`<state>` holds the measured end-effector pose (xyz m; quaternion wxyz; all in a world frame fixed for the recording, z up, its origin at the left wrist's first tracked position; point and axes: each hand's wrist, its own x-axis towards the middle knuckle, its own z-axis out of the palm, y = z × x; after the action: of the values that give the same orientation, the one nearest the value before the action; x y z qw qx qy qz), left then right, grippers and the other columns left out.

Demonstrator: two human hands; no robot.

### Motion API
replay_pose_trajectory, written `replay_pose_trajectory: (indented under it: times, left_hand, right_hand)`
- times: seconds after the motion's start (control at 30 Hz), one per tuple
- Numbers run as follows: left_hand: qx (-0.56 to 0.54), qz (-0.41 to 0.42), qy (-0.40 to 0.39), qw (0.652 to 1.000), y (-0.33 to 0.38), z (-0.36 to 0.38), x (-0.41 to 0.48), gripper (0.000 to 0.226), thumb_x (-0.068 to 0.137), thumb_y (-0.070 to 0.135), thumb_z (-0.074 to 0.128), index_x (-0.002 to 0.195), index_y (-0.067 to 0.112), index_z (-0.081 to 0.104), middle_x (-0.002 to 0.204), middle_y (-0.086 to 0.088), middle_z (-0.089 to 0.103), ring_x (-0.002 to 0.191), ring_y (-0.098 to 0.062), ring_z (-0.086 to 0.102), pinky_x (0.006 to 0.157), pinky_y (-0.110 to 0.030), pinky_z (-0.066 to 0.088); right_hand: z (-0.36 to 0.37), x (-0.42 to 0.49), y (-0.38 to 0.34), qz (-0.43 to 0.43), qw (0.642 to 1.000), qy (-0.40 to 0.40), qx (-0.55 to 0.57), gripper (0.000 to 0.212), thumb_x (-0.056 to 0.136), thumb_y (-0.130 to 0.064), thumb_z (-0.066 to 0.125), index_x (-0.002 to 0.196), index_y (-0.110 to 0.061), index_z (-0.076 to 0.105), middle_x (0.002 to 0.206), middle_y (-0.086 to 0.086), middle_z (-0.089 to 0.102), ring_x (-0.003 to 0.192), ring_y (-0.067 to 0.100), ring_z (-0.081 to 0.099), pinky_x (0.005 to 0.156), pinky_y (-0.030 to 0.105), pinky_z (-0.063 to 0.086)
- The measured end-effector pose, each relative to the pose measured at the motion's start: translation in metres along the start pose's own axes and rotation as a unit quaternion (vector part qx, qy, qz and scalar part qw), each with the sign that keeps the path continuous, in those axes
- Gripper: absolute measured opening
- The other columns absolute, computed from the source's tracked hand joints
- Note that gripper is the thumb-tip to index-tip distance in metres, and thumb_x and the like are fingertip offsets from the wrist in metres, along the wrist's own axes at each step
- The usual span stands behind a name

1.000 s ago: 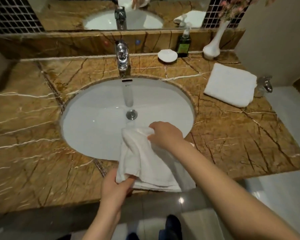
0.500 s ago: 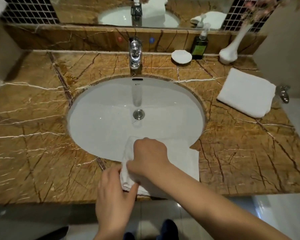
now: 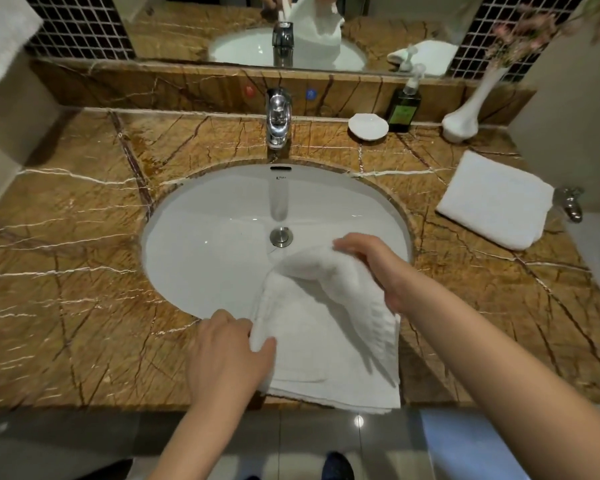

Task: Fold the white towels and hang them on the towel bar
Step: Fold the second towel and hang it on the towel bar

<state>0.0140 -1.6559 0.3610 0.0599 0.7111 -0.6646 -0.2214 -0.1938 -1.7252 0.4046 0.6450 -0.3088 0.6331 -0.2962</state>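
Observation:
A white towel [image 3: 319, 351] lies across the front rim of the sink [image 3: 222, 237] and the marble counter [image 3: 84, 271]. My left hand [image 3: 227, 355] pinches its left edge near the counter front. My right hand [image 3: 378, 268] grips the towel's far end and lifts it above the basin, so a fold arches over the rest. A second white towel [image 3: 496, 200] lies folded on the counter at the right. Another white towel [image 3: 4, 32] hangs at the top left; no bar is visible.
A chrome faucet [image 3: 278, 117] stands behind the sink. A white soap dish [image 3: 368, 126], a dark soap bottle [image 3: 405, 103] and a white vase [image 3: 465, 116] line the back ledge. A metal fitting [image 3: 570, 204] sticks out at the right wall.
My right hand has moved from the towel's near left part up and right, lifting the far end over the basin. My left hand now pinches the left edge.

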Motion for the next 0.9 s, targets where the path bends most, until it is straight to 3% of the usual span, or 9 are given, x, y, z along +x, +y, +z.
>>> replay_pose_trajectory:
  times: [0.1, 0.2, 0.3, 0.47, 0.57, 0.7, 0.8, 0.87, 0.9]
  left_hand:
    - [-0.104, 0.009, -0.019, 0.994, -0.004, -0.002, 0.008, 0.024, 0.073, 0.024, 0.065, 0.058, 0.02, 0.046, 0.054, 0.005, 0.047, 0.049, -0.009, 0.043, 0.043, -0.023, 0.024]
    - [-0.152, -0.002, -0.022, 0.988, -0.019, -0.005, 0.022, 0.022, 0.068, 0.002, 0.058, 0.064, 0.02, 0.045, 0.059, 0.003, 0.05, 0.053, -0.013, 0.044, 0.048, -0.026, 0.027]
    - [-0.166, -0.023, -0.047, 0.985, -0.038, -0.011, 0.044, 0.029, 0.068, -0.006, 0.052, 0.069, 0.022, 0.048, 0.072, -0.005, 0.058, 0.065, -0.023, 0.053, 0.056, -0.031, 0.035]
    - [0.111, -0.05, -0.112, 0.986, -0.053, -0.045, 0.08, 0.014, 0.07, 0.014, 0.056, 0.078, 0.023, 0.048, 0.076, 0.002, 0.056, 0.071, -0.019, 0.055, 0.058, -0.03, 0.042]
    - [0.256, -0.003, -0.02, 0.967, -0.045, -0.047, 0.075, 0.014, 0.076, 0.018, 0.051, 0.09, 0.021, 0.048, 0.076, 0.003, 0.054, 0.071, -0.023, 0.055, 0.055, -0.028, 0.037]
    - [0.163, 0.204, 0.086, 0.961, -0.016, -0.009, 0.04, 0.044, 0.063, 0.002, 0.066, 0.104, 0.014, 0.06, 0.097, -0.008, 0.062, 0.091, -0.034, 0.06, 0.067, -0.039, 0.046]
    - [0.08, 0.291, 0.02, 0.953, -0.006, 0.03, 0.008, 0.052, 0.08, 0.019, 0.061, 0.132, 0.022, 0.052, 0.138, -0.007, 0.052, 0.127, -0.029, 0.049, 0.107, -0.046, 0.038]
    - [0.119, 0.285, -0.007, 0.951, -0.007, 0.049, -0.006, 0.054, 0.093, 0.042, 0.039, 0.144, 0.025, 0.038, 0.15, -0.006, 0.037, 0.138, -0.026, 0.036, 0.114, -0.046, 0.021]
    - [0.147, 0.284, -0.016, 0.947, -0.008, 0.055, -0.01, 0.058, 0.093, 0.047, 0.034, 0.145, 0.023, 0.036, 0.151, -0.008, 0.035, 0.138, -0.027, 0.035, 0.112, -0.047, 0.02]
  right_hand:
    - [-0.021, -0.005, -0.002, 0.025, 0.992, -0.002, -0.127, 0.036, 0.072, -0.024, 0.08, 0.1, -0.004, 0.071, 0.09, 0.015, 0.074, 0.085, 0.027, 0.071, 0.075, 0.034, 0.058]
    - [-0.04, -0.011, -0.003, 0.071, 0.981, -0.002, -0.183, 0.036, 0.076, -0.023, 0.078, 0.105, -0.005, 0.068, 0.093, 0.01, 0.075, 0.083, 0.025, 0.071, 0.072, 0.035, 0.058]
    - [-0.059, -0.016, 0.0, 0.134, 0.976, -0.037, -0.169, 0.061, 0.073, -0.033, 0.077, 0.124, -0.005, 0.059, 0.121, 0.011, 0.066, 0.114, 0.031, 0.06, 0.101, 0.047, 0.045]
    - [-0.086, -0.022, 0.011, 0.189, 0.97, -0.046, -0.143, 0.084, 0.056, -0.041, 0.078, 0.132, -0.012, 0.054, 0.13, 0.007, 0.06, 0.123, 0.03, 0.053, 0.109, 0.048, 0.035]
    - [-0.099, -0.023, 0.019, 0.2, 0.952, -0.013, -0.231, 0.076, 0.06, -0.047, 0.078, 0.125, -0.013, 0.059, 0.125, 0.007, 0.063, 0.117, 0.028, 0.058, 0.104, 0.046, 0.043]
    - [-0.087, -0.014, 0.043, 0.129, 0.867, 0.051, -0.479, 0.036, 0.076, -0.049, 0.071, 0.101, -0.025, 0.064, 0.091, -0.01, 0.064, 0.08, 0.009, 0.061, 0.064, 0.024, 0.05]
    - [-0.068, -0.016, 0.06, 0.047, 0.776, 0.163, -0.607, 0.041, 0.076, -0.048, 0.067, 0.11, -0.026, 0.06, 0.097, -0.008, 0.062, 0.088, 0.013, 0.059, 0.075, 0.031, 0.052]
    - [-0.053, -0.021, 0.074, -0.097, 0.7, 0.26, -0.659, 0.044, 0.08, -0.039, 0.064, 0.12, -0.025, 0.055, 0.11, -0.004, 0.061, 0.102, 0.018, 0.057, 0.088, 0.036, 0.049]
    - [-0.038, -0.025, 0.08, -0.189, 0.693, 0.277, -0.638, 0.043, 0.083, -0.033, 0.062, 0.124, -0.023, 0.054, 0.115, -0.001, 0.06, 0.107, 0.021, 0.056, 0.093, 0.038, 0.045]
